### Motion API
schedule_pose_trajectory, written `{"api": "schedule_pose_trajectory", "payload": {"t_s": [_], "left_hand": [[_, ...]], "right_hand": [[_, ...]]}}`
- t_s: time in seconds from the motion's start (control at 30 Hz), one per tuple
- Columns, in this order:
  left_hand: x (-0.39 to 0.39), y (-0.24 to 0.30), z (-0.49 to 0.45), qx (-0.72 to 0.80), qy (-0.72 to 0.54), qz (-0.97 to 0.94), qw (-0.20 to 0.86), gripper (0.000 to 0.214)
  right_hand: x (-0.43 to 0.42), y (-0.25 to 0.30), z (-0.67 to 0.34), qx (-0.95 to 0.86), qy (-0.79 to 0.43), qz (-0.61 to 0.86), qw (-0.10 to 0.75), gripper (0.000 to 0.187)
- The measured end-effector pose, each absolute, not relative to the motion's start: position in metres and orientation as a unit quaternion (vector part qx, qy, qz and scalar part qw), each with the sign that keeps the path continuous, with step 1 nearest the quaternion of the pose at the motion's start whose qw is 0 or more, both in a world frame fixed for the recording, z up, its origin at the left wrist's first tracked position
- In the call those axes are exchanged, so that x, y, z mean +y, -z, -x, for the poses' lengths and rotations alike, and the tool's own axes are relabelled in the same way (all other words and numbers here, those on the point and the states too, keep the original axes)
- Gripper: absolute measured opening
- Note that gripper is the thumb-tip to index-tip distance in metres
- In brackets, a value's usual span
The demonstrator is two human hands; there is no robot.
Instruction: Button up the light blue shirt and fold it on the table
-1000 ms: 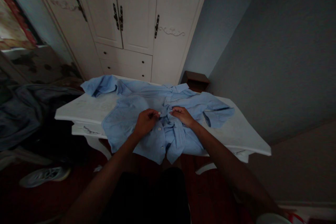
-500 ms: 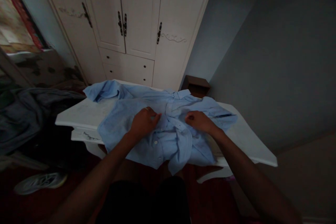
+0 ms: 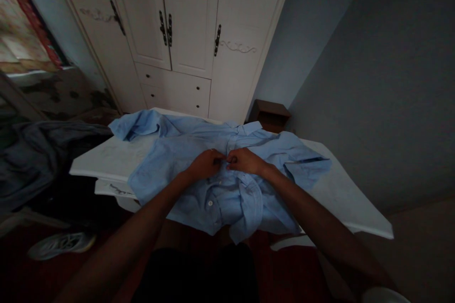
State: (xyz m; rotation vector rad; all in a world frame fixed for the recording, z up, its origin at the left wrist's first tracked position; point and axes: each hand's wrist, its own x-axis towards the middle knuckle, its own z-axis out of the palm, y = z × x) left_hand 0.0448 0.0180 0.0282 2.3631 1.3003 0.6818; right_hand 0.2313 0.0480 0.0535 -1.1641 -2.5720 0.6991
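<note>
A light blue button-up shirt point(image 3: 167, 161) lies spread face up on a white table point(image 3: 103, 156), collar toward the wardrobe and hem hanging over the near edge. My left hand point(image 3: 205, 164) and my right hand point(image 3: 245, 161) meet at the shirt's front placket, a little below the collar. Both hands are closed in a pinch on the fabric edges there, fingertips almost touching. White buttons point(image 3: 210, 203) show lower on the placket.
A white wardrobe point(image 3: 188, 33) with drawers stands behind the table. A small brown stand point(image 3: 270, 113) sits by the blue wall. Dark clothing point(image 3: 42, 151) is heaped at left, and a pale shoe point(image 3: 60, 242) lies on the dark red floor.
My hands had drawn apart on the shirt front half a second ago; now they have come back together at the placket. The view has shifted slightly.
</note>
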Motion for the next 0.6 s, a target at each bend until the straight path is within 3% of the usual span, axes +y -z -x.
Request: {"api": "schedule_pose_trajectory", "payload": {"t_s": [0.1, 0.2, 0.4, 0.6], "left_hand": [[0.024, -0.029, -0.042, 0.427, -0.263, -0.838, 0.216, 0.042], [0.027, -0.032, -0.046, 0.437, -0.276, -0.825, 0.228, 0.034], [0.025, -0.035, -0.064, 0.518, -0.236, -0.811, 0.135, 0.036], [0.037, -0.024, -0.064, 0.462, -0.277, -0.824, 0.179, 0.018]], "right_hand": [[0.054, -0.049, -0.238, -0.874, -0.241, 0.397, 0.145, 0.010], [0.061, -0.041, -0.247, -0.851, -0.306, 0.385, 0.183, 0.011], [0.068, -0.018, -0.262, -0.731, -0.489, 0.366, 0.305, 0.027], [0.066, -0.006, -0.264, -0.647, -0.536, 0.388, 0.379, 0.034]]}}
